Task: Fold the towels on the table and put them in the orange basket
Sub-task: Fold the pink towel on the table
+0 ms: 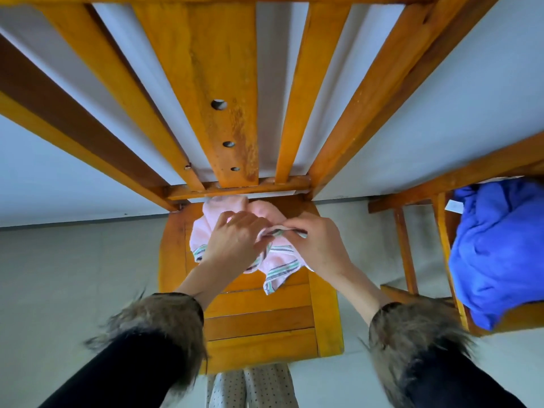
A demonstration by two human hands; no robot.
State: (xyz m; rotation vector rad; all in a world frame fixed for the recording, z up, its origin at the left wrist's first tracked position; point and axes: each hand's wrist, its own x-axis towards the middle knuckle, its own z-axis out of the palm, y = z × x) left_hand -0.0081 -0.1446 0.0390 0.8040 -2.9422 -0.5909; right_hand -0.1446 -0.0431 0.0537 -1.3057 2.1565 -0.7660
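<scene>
Pinching a striped hem of the pink towel [276,269] with the right hand [315,245]; left hand [235,240] curled onto the same bunched cloth, grip clamped. Towel crumpled on a wooden chair seat [259,328], not a table. Risk: hem slipping, loose corner dragging off the seat edge. Slatted chair back [223,92] crowding the far side. Blue cloth [497,254] heaped on a neighbouring chair. Orange basket not in view.

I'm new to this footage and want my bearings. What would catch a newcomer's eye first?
Two hands meet at the centre: the left hand and right hand both grip a crumpled pink towel with striped edges on an orange wooden chair. The chair's slatted back fills the top of the view. At right, a bright blue cloth lies on a second chair.
</scene>
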